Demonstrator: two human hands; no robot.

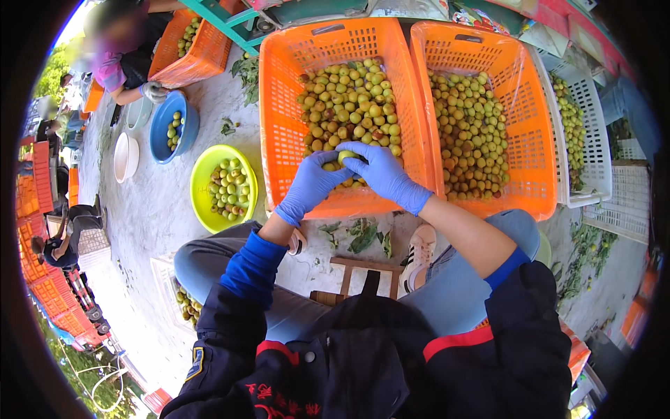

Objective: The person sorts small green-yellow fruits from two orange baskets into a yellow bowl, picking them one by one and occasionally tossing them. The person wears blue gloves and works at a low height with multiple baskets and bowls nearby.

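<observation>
Both my hands wear blue gloves and meet over the near part of an orange crate (pixel 283 133). My left hand (pixel 314 183) and my right hand (pixel 384 173) have their fingers closed around one round yellow-green fruit (pixel 345 157), part of which shows between the fingertips. Below and beyond them, the crate holds a heap of the same kind of fruit (pixel 352 94), green to brownish, some with dark patches. The undersides of the fingers are hidden.
Right of it stand a second orange crate (pixel 534 133) of browner fruit and a white crate (pixel 593 133). A lime-green bowl (pixel 201 183) and a blue basin (pixel 162 126) hold fruit at left. A gloved co-worker (pixel 129 70) sits by another orange crate (pixel 209 52). Leaves (pixel 363 236) litter the floor.
</observation>
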